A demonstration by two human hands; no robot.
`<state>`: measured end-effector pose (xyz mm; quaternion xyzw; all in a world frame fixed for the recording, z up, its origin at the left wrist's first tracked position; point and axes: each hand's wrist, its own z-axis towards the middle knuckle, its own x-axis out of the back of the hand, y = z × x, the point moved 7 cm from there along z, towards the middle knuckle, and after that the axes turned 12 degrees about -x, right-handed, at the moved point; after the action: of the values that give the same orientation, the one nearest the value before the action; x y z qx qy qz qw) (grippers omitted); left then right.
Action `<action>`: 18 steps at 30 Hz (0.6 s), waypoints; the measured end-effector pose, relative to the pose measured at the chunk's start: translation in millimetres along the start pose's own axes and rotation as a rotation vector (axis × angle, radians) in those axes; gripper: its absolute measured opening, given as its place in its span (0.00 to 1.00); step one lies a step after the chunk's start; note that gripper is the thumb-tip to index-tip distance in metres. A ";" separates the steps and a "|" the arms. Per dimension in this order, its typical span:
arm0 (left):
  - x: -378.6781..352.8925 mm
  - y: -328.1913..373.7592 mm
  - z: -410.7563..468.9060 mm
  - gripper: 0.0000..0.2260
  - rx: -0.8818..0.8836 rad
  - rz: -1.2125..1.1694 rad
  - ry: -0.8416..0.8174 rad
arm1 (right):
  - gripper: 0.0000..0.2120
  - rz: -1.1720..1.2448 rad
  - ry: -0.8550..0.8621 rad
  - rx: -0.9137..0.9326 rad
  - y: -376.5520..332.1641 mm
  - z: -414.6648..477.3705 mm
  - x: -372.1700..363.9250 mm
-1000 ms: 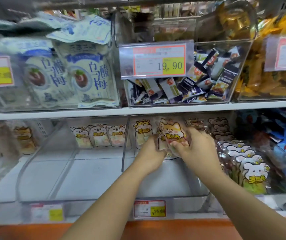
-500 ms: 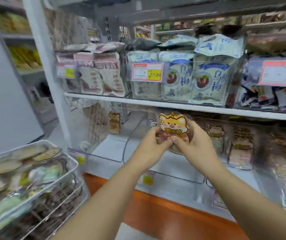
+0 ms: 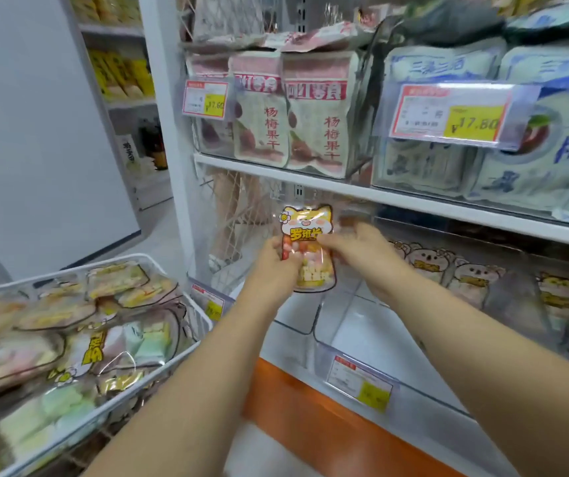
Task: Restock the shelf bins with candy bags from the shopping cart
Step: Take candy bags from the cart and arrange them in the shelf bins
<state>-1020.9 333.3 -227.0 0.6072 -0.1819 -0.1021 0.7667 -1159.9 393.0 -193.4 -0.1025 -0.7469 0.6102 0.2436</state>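
Both hands hold one candy bag [image 3: 305,232] upright; it has a yellow cat-shaped top and coloured sweets inside. My left hand [image 3: 272,266] grips its lower left side. My right hand [image 3: 362,253] pinches its right edge with the thumb on the front. The bag hangs in front of the left end of the lower shelf, above a clear bin [image 3: 321,325] with little showing in its front part. The white wire shopping cart [image 3: 203,316] at lower left is piled with several similar candy bags [image 3: 79,339].
Koala-print bags [image 3: 427,266] stand in the clear bins to the right. The upper shelf carries pink-and-white dried fruit bags [image 3: 314,125] and blue-and-white bags [image 3: 551,149] behind price tags. A white shelf post [image 3: 166,132] rises left of the bins. An orange base [image 3: 310,425] runs below.
The view has swung left, bringing the cart into sight. Both hands carried the cat bag away from the middle bin towards the left end of the lower shelf.
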 end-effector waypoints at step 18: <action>-82.1 -92.8 112.2 0.15 0.177 0.217 -0.233 | 0.05 -0.485 0.326 0.101 30.5 91.3 44.8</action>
<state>-1135.1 241.6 -307.6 0.6332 -0.3421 -0.0719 0.6906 -1247.4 341.6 -224.5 -0.0054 -0.6693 0.5461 0.5039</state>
